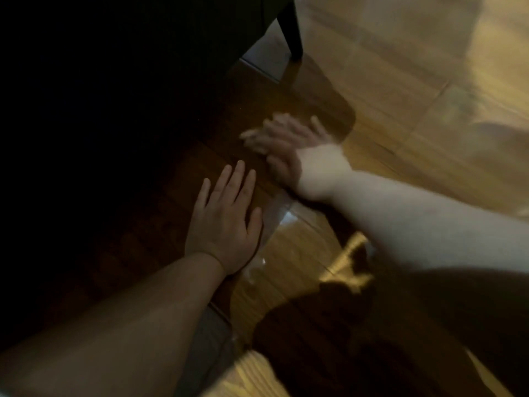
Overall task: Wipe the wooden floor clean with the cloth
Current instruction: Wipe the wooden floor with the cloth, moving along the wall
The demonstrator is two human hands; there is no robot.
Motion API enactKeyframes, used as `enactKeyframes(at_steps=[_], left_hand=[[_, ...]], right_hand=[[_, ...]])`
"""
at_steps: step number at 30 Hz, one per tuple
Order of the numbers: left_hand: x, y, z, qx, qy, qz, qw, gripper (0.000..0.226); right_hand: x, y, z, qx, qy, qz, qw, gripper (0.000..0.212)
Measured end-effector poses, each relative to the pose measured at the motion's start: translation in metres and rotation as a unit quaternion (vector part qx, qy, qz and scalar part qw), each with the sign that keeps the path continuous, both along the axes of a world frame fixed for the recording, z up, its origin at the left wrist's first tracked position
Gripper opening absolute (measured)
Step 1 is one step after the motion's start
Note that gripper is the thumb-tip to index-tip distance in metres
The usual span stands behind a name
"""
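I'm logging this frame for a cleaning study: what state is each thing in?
wooden floor: partly sunlit, partly in shadow.
left hand: flat on the floor, fingers straight.
right hand: motion-blurred, fingers spread on the floor.
furniture leg: upright on the floor.

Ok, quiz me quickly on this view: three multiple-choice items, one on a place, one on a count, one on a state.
1. Where does the dark furniture leg stand?
A) beyond both hands, near the top of the view
B) between the two hands
C) beside the left wrist

2. How many hands show?
A) one
B) two
C) three

3. How does the left hand lie?
A) fisted
B) flat, fingers spread
C) pinching a cloth

Answers:
1 A, the leg stands well past both hands.
2 B, the left hand and the motion-blurred right hand show.
3 B, its straight fingers rest on the wooden floor.
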State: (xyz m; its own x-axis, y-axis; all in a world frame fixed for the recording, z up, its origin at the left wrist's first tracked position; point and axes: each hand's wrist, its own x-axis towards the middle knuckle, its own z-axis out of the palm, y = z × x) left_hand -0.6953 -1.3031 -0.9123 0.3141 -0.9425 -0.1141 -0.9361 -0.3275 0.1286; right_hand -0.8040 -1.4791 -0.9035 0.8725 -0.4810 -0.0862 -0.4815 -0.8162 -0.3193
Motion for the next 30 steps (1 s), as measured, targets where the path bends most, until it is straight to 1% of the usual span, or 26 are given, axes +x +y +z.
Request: enactKeyframes(at_steps=[2,4,5,6,7,8,9,10,11,12,13,14,15,16,17,19,20,21,22,23,24,25,26,28,29,30], left_hand=[[-0.001,-0.001,-0.002,-0.001,0.002,-0.001,1.0,0.064],[-0.005,0.001,-0.005,-0.007,0.0,-0.012,1.0,0.063],[0.003,-0.003,-0.006,-0.011,-0.005,-0.007,1.0,0.063],[0.003,-0.004,-0.007,-0.015,-0.005,-0.007,1.0,0.063],[0.006,-0.007,-0.007,-0.013,-0.006,-0.011,1.0,0.064],[0.006,-0.004,-0.005,-0.008,-0.002,-0.006,1.0,0.064],[0.008,-0.004,-0.005,-0.005,0.0,-0.006,1.0,0.065],[0.009,-0.001,-0.007,-0.003,-0.002,-0.005,1.0,0.065],[0.004,-0.003,-0.001,-0.006,0.005,-0.004,1.0,0.065],[0.005,-0.002,-0.002,-0.004,0.005,-0.002,1.0,0.065],[0.005,-0.003,-0.002,-0.005,0.008,0.0,1.0,0.065],[0.003,-0.003,-0.001,-0.011,0.011,-0.007,1.0,0.065],[0.005,-0.006,-0.001,-0.016,0.014,-0.005,1.0,0.065],[0.008,-0.006,-0.001,-0.021,0.014,0.001,1.0,0.064],[0.006,-0.006,-0.003,-0.025,0.011,-0.003,1.0,0.064],[0.013,-0.008,-0.006,-0.025,0.021,0.014,0.999,0.063],[0.008,-0.006,-0.006,-0.03,0.018,0.004,0.999,0.063],[0.012,-0.009,-0.008,-0.032,0.027,0.015,0.999,0.062],[0.018,-0.011,-0.01,-0.033,0.037,0.027,0.998,0.062],[0.007,-0.007,-0.006,-0.03,0.044,0.016,0.998,0.063],[0.012,-0.004,-0.007,-0.023,0.044,0.025,0.998,0.064],[0.018,0.001,-0.008,-0.015,0.042,0.038,0.998,0.065],[0.005,0.002,0.001,-0.007,0.038,0.022,0.999,0.067],[0.011,0.005,0.006,0.011,0.018,0.061,0.998,0.073],[-0.006,-0.022,0.012,0.015,0.002,0.036,0.999,0.078],[-0.008,-0.037,0.014,0.009,0.004,0.06,0.998,0.082]], right_hand=[[0.004,-0.043,-0.004,-0.016,0.032,-0.126,0.991,0.044],[0.003,-0.071,0.0,0.018,0.065,-0.27,0.96,0.047],[0.015,-0.073,0.0,0.008,0.071,-0.291,0.954,0.048],[0.018,-0.062,0.0,-0.011,0.074,-0.27,0.96,0.049],[0.024,-0.045,0.002,-0.031,0.058,-0.198,0.978,0.049],[0.026,-0.021,0.004,-0.026,0.04,-0.088,0.995,0.048],[0.022,-0.002,0.003,-0.01,0.027,0.006,1.0,0.047],[0.015,0.011,0.0,-0.006,0.025,0.056,0.998,0.046],[0.0,0.005,0.004,-0.017,0.039,0.042,0.998,0.047],[-0.005,-0.008,0.002,-0.027,0.043,-0.031,0.998,0.049],[-0.01,-0.025,0.002,-0.023,0.051,-0.154,0.987,0.053],[-0.021,-0.037,0.007,0.017,0.061,-0.292,0.954,0.059],[-0.021,-0.044,0.011,0.072,0.066,-0.384,0.918,0.064],[-0.016,-0.042,0.015,0.107,0.074,-0.411,0.902,0.069],[-0.014,-0.032,0.016,0.123,0.082,-0.375,0.915,0.069],[-0.002,-0.01,0.021,0.143,0.087,-0.177,0.97,0.057],[-0.017,0.005,0.02,0.144,0.056,-0.115,0.981,0.052],[-0.027,0.008,0.021,0.122,0.026,-0.101,0.987,0.051],[-0.043,0.009,0.017,0.078,0.014,-0.14,0.987,0.053],[-0.086,0.022,0.017,0.042,0.024,-0.254,0.966,0.056],[-0.112,0.028,0.011,0.026,0.023,-0.36,0.932,0.058],[-0.135,0.036,0.008,0.039,0.041,-0.427,0.903,0.058],[-0.17,0.055,0.016,0.04,0.08,-0.468,0.879,0.061],[-0.175,0.067,0.004,0.018,0.115,-0.419,0.901,0.065],[-0.192,0.068,0.006,0.008,0.092,-0.447,0.89,0.066],[-0.183,0.064,0.009,-0.01,0.074,-0.437,0.896,0.066]])
